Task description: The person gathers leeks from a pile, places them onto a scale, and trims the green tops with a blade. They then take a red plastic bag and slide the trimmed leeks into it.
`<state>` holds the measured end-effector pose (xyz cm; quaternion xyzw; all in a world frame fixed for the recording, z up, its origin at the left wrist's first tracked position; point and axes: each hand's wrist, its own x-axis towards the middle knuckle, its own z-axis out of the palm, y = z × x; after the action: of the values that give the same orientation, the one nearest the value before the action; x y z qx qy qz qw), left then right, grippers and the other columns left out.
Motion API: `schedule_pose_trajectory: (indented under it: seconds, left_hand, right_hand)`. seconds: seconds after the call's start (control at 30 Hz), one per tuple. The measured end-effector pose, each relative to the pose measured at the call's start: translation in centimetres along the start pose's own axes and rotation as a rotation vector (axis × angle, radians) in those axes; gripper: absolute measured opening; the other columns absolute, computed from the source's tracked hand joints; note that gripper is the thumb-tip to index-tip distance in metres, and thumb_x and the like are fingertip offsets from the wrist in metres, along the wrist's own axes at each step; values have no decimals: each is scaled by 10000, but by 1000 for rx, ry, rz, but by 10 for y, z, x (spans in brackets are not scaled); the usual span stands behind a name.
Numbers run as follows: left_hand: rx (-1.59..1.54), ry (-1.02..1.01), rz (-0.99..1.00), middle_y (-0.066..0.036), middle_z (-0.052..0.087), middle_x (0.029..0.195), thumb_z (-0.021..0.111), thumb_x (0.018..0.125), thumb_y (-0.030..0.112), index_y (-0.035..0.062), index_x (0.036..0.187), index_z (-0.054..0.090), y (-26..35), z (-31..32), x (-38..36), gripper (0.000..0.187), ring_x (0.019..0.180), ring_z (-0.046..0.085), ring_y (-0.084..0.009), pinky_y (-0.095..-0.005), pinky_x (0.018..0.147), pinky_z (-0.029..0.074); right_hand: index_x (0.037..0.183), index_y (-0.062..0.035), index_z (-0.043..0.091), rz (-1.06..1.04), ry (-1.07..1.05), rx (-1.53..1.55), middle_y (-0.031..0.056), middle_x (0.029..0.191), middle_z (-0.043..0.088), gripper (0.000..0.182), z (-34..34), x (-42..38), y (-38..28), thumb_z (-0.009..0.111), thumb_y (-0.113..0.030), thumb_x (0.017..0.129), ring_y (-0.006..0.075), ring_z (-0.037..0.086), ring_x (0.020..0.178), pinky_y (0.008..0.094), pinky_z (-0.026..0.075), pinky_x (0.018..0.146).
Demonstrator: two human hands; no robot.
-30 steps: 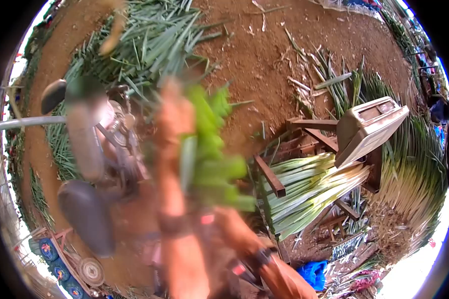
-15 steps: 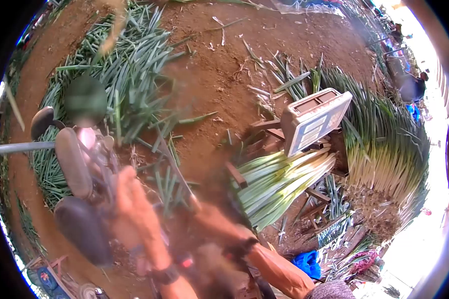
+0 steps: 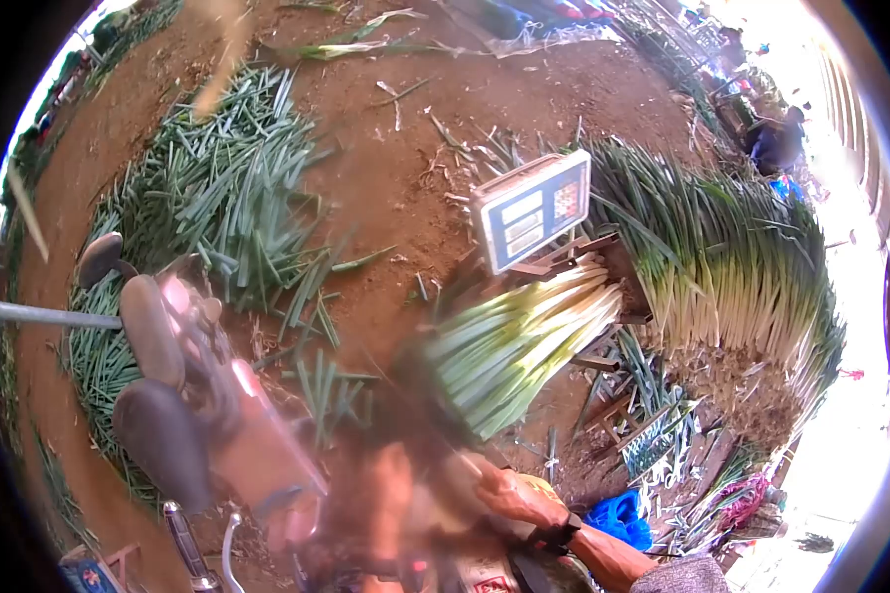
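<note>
Near field, six to seven o'clock: the left hand [image 3: 391,499], blurred; whether its fingers are apart or together cannot be told. Between five and six o'clock: the right hand [image 3: 512,496], wearing a watch [image 3: 557,534], its fingers curled in, apparently round the near end of a thin, blurred blade [image 3: 462,458] that points toward eleven o'clock.

Just beyond, at four o'clock from centre: the leek bundle [image 3: 529,346], lying in a brown metal rack [image 3: 631,277], pale ends toward the two-o'clock side, green leaves toward the hands. Contact between leaves and hands cannot be made out. At five o'clock, beside the right forearm: a blue bag [image 3: 618,521]. At one to two o'clock, close to the bundle: a scale display [image 3: 534,215], tilted.

Farther out, at ten o'clock: a heap of cut leaves [image 3: 222,183] on the soil [image 3: 386,168]. At three o'clock: a large stack of leeks [image 3: 717,267], roots toward the near side. At two o'clock, far off: a person [image 3: 776,143].

Hazards, as judged: a fast stroke could bring the blade against the left hand, since both hands lie close; loose leaves could slide from the rack if the bundle is knocked.

Writing: red marking on a pale label [image 3: 491,585] at the lower edge; not legible.
</note>
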<state>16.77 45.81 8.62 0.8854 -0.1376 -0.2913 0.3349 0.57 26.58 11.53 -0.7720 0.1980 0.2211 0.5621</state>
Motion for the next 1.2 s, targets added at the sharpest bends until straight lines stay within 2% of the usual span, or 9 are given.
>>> schedule_pose_trajectory:
  seconds: [0.3, 0.47, 0.6, 0.77, 0.8, 0.93, 1.0, 1.07, 1.2]
  left_hand:
    - [44, -353, 63, -227, 732, 1061, 622, 973, 208, 16, 1179, 661, -18, 49, -61, 284, 1006, 709, -399, -441, 880, 570]
    - [52, -336, 67, -236, 717, 1128, 631, 948, 238, 26, 1181, 687, -16, 77, -86, 320, 1060, 695, -402, -452, 905, 560]
    - [157, -310, -1, -235, 717, 1142, 622, 939, 253, 25, 1187, 706, -31, 116, -107, 347, 1086, 692, -392, -449, 924, 551]
    - [118, -318, -190, -225, 727, 1115, 601, 939, 269, 46, 1194, 707, 55, 146, -152, 355, 1070, 693, -391, -445, 920, 548]
    - [128, -321, -181, -224, 729, 1111, 600, 935, 266, 53, 1195, 710, 54, 159, -161, 354, 1066, 693, -393, -444, 917, 548]
    - [107, -443, -199, -210, 743, 1084, 610, 914, 206, 56, 1189, 718, 119, 179, -175, 332, 1013, 717, -353, -418, 901, 552]
    - [129, -554, -115, -205, 744, 1105, 613, 927, 215, 61, 1190, 721, 80, 216, -175, 323, 1011, 717, -331, -403, 921, 543]
    - [-18, -491, -66, -223, 734, 1099, 582, 949, 197, 65, 1148, 737, 109, 215, -176, 284, 982, 716, -366, -450, 860, 554]
    - [-31, -447, -58, -232, 727, 1109, 574, 956, 192, 67, 1164, 733, 113, 230, -172, 290, 990, 713, -385, -469, 853, 557]
  right_hand:
    - [1055, -83, 543, -31, -150, 711, 11, 765, 493, 91, 28, -77, 72, 504, -165, 1052, 143, 481, 578, 293, 379, 473]
    - [1278, -55, 503, 120, -62, -12, 132, 839, 524, 307, -18, -113, 35, 527, -143, 985, 332, 580, 661, 437, 490, 599]
    - [1490, -59, 437, -141, -44, 19, 177, 846, 519, 544, -42, -145, 87, 554, -126, 963, 361, 593, 718, 451, 490, 648]
    - [1462, -66, 500, -215, 94, -156, 183, 873, 542, 523, -110, -191, 100, 553, -111, 943, 369, 583, 799, 458, 477, 720]
    - [1305, -53, 575, -278, 199, -70, 207, 870, 569, 380, -121, -198, 105, 571, -122, 932, 418, 595, 764, 512, 474, 694]
    - [1011, -47, 535, -52, 70, -61, 243, 808, 583, 163, -160, -237, 137, 616, -145, 910, 465, 608, 781, 548, 477, 685]
    - [1130, -44, 569, -14, 86, -38, 241, 862, 620, 254, -176, -251, 137, 633, -144, 905, 464, 631, 827, 523, 506, 712]
    - [1270, -56, 577, -13, 113, -5, 233, 927, 657, 393, -185, -258, 144, 658, -138, 893, 459, 651, 870, 494, 530, 751]
    - [1323, -62, 574, 89, 192, 66, 245, 979, 659, 449, -179, -265, 156, 660, -122, 886, 459, 660, 901, 488, 538, 783]
